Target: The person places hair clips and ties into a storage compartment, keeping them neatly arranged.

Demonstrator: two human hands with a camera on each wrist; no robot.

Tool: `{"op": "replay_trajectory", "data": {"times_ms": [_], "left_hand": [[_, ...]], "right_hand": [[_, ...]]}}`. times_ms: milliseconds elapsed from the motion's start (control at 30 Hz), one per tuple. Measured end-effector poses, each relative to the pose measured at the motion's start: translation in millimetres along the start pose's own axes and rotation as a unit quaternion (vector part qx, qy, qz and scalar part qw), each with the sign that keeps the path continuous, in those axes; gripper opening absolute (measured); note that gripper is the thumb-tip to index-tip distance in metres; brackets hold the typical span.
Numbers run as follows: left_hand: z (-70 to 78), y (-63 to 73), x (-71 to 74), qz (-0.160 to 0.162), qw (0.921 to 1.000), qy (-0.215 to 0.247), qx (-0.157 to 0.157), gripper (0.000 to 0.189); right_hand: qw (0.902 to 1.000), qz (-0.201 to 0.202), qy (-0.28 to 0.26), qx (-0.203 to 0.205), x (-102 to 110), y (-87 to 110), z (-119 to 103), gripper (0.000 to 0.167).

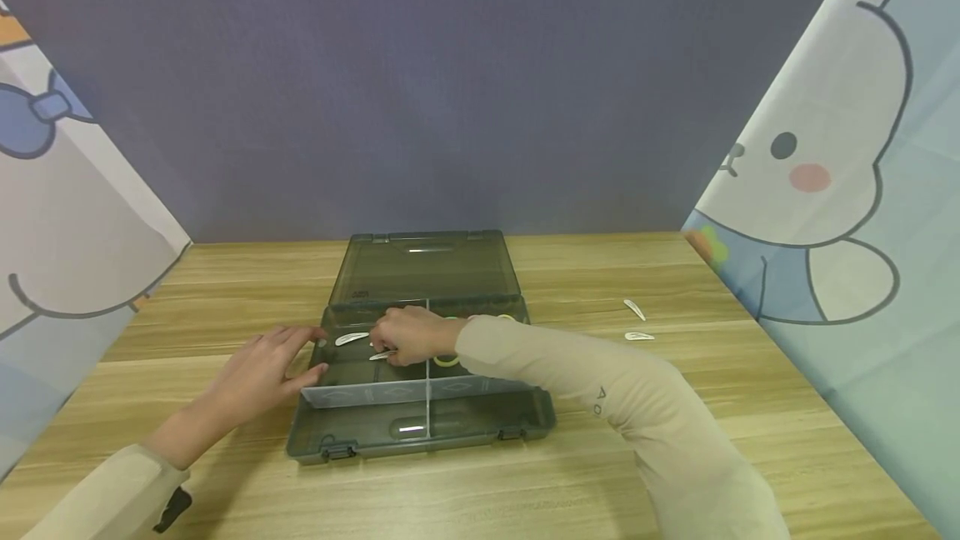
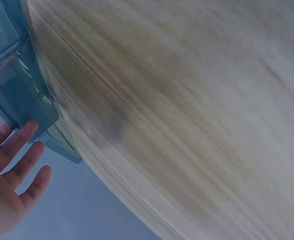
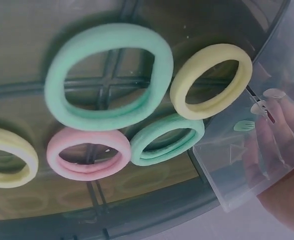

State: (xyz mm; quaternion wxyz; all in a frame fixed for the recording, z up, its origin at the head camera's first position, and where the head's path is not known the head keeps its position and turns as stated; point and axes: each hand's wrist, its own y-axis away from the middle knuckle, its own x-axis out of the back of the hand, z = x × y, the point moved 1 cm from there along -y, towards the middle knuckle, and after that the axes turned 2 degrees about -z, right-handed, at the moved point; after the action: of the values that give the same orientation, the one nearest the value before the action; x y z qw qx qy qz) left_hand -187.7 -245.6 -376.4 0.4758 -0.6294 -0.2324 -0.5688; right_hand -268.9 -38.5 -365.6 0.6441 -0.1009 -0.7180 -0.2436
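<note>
A dark translucent organizer box [image 1: 420, 427] lies with its lid [image 1: 425, 269] folded back. My right hand [image 1: 408, 336] reaches into its rear left compartment, fingers curled down, pinching a snap hair clip [image 3: 262, 106]. Through the clear divider [image 3: 226, 180], the right wrist view shows these fingertips. A white hair clip [image 1: 382, 354] shows beside the right thumb, and another hair clip [image 1: 352, 338] lies farther left in that compartment. My left hand [image 1: 258, 369] is spread at the box's left side, thumb and fingertips right at its edge. In the left wrist view its fingers [image 2: 24, 162] look loosely extended.
Several hair ties fill the neighbouring compartment, among them a large mint hair tie [image 3: 159, 75], a pink hair tie [image 3: 89, 175] and a yellow hair tie [image 3: 244, 75]. Two more hair clips, one upper clip [image 1: 634, 309] and one lower clip [image 1: 639, 336], lie on the wooden table [image 1: 585, 273] to the right.
</note>
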Motion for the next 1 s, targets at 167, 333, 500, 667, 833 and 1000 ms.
{"op": "replay_trajectory", "data": {"times_ms": [167, 333, 500, 667, 833, 1000], "left_hand": [[0.3, 0.0, 0.3, 0.002, 1.0, -0.001, -0.004, 0.039], [0.1, -0.1, -0.3, 0.003, 1.0, -0.002, -0.005, 0.04], [-0.1, 0.2, -0.2, 0.004, 1.0, -0.003, -0.006, 0.04], [-0.5, 0.4, -0.4, 0.013, 0.9999, -0.003, -0.011, 0.04], [-1.8, 0.4, -0.7, 0.018, 0.9998, -0.003, -0.013, 0.04], [-2.9, 0.6, -1.2, 0.017, 0.9998, -0.003, -0.013, 0.039]], "right_hand": [[1.0, 0.004, 0.001, -0.002, 0.1, 0.0, 0.7, 0.026], [0.9999, 0.011, 0.008, -0.003, 0.6, -0.2, 1.6, 0.025], [0.9998, 0.018, 0.01, -0.001, 4.9, 1.4, 1.9, 0.025], [0.9997, 0.026, 0.006, 0.0, 9.4, 4.2, 5.4, 0.026], [0.9992, 0.036, 0.013, 0.002, 13.4, 8.9, 10.2, 0.023], [0.9991, 0.041, 0.011, 0.003, 19.6, 17.4, 12.4, 0.022]]}}
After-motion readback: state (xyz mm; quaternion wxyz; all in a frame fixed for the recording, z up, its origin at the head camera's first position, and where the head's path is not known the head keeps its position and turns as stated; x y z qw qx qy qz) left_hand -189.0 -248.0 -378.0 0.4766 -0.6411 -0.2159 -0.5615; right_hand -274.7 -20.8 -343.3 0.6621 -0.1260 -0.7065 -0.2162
